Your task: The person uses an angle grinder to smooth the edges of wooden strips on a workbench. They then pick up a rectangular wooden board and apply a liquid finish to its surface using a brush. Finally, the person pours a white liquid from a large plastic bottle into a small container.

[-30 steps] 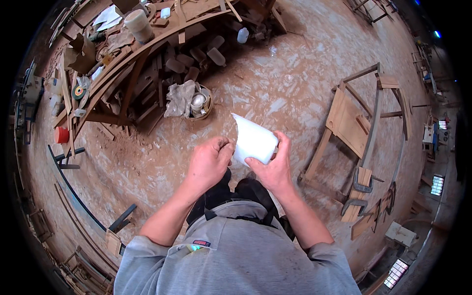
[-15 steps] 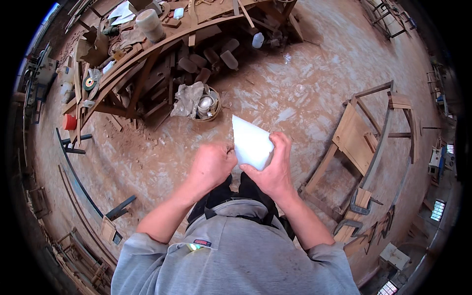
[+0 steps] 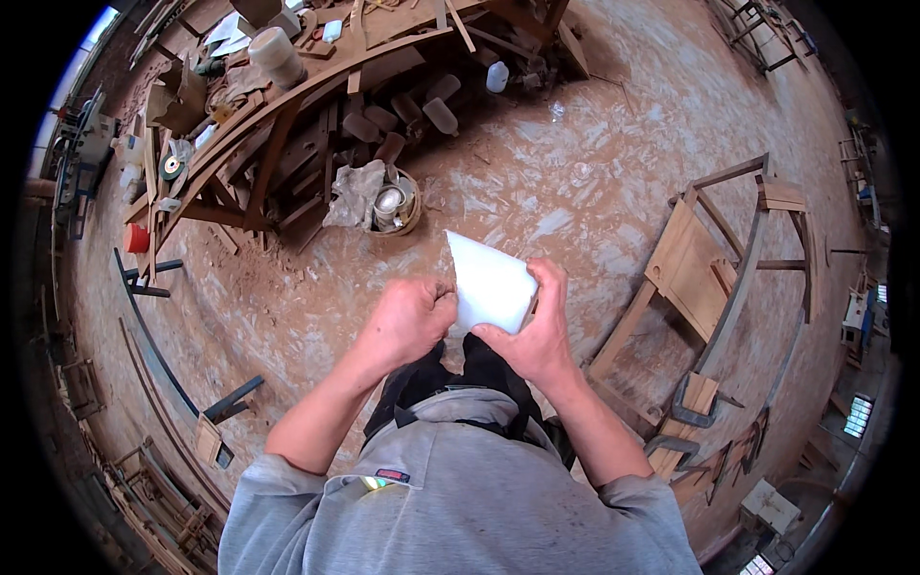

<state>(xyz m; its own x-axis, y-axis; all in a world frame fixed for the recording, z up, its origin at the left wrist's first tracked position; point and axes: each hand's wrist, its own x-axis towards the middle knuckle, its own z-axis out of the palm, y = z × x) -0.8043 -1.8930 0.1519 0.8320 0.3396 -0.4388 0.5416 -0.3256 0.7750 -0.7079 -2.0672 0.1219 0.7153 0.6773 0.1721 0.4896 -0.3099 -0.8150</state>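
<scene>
1. Fingers (image 3: 547, 275) of the right hand (image 3: 540, 331) are parting moderately, gripping the white piece (image 3: 492, 287) by its right side, thumb along the lower edge.
2. Left hand (image 3: 414, 314) is curling closed beside the piece's left edge; whether it is pinching anything cannot be told.
3. Two hands are framing one white piece, above the floor (image 3: 556, 206), before the person's body; one basket (image 3: 414, 213) and one red bucket (image 3: 137, 238) are standing beyond.
4. Its sharp corner is pointing forward-left, the longest line running from there toward the right thumb.
</scene>
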